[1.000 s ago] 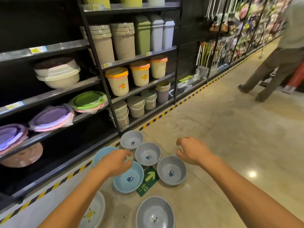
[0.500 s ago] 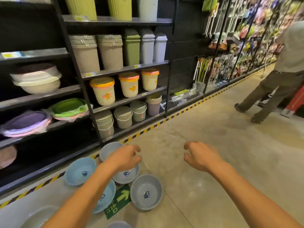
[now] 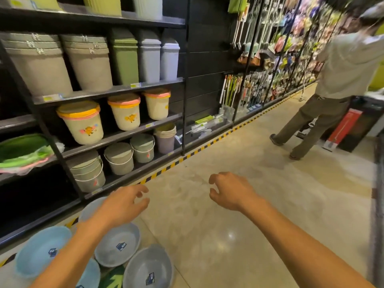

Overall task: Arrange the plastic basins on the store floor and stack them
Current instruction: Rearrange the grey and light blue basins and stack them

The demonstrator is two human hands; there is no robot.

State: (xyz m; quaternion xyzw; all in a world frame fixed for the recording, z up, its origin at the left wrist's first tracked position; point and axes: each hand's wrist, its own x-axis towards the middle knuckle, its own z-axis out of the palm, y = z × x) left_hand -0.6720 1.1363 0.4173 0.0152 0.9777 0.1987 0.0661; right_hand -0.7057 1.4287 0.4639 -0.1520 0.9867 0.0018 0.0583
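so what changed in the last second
The view tilted up and right, so the basins slid to the lower left. Both hands, left and right, stayed empty and half curled over the floor. The basins kept their places, unstacked.

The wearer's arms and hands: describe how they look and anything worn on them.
Both arms are bare from the frame's bottom edge to the fingers: no sleeve, glove, watch, bracelet or ring shows on the left hand or the right hand. No markings are visible on either forearm. The far sides of the wrists are hidden.
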